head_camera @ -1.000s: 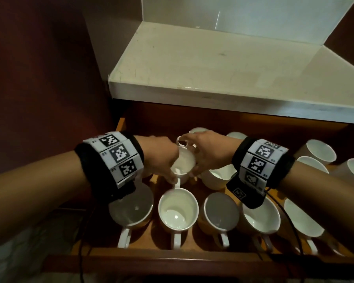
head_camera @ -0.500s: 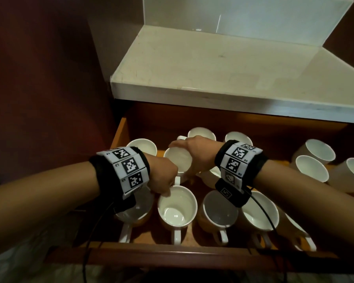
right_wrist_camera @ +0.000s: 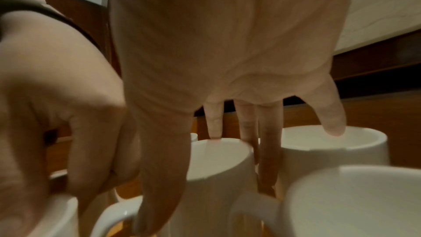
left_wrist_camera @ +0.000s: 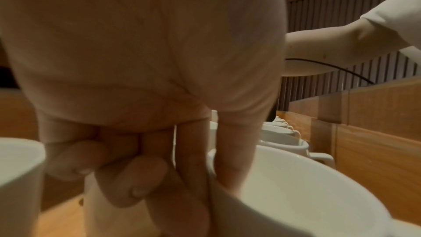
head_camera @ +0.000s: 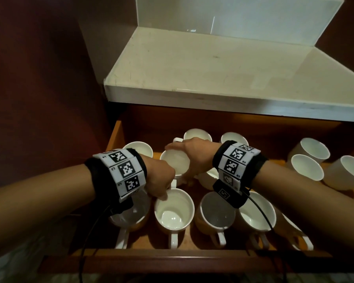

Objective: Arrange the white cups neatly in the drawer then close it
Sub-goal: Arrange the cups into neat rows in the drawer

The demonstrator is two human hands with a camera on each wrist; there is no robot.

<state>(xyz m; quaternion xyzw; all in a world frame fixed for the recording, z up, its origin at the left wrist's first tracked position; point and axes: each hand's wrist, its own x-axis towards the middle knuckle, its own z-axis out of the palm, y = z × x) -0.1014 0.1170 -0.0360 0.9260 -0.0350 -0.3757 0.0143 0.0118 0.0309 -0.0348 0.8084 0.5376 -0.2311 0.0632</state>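
The wooden drawer (head_camera: 116, 137) stands open with several white cups in rows. My right hand (head_camera: 180, 160) grips a second-row cup (head_camera: 176, 169) from above. In the right wrist view its thumb runs down the near side of this cup (right_wrist_camera: 218, 168) and the fingers (right_wrist_camera: 266, 150) reach over the far side. The cup stands upright with its handle toward me. My left hand (head_camera: 161, 194) is lower and nearer, at the front-row cup (head_camera: 174, 211). In the left wrist view it pinches the rim of that cup (left_wrist_camera: 307, 195), thumb inside, the other fingers (left_wrist_camera: 136, 177) curled.
More cups (head_camera: 217, 209) fill the front row, handles toward me. Other cups (head_camera: 196, 134) stand at the back. At the right, a few cups (head_camera: 309, 150) lie tilted on their sides. A white counter (head_camera: 213, 68) overhangs the drawer's back. Black cables hang from both wristbands.
A second ago both hands held the cup tilted above the rows. It now stands upright in the second row under my right hand, and my left hand has dropped to the front cup's rim.
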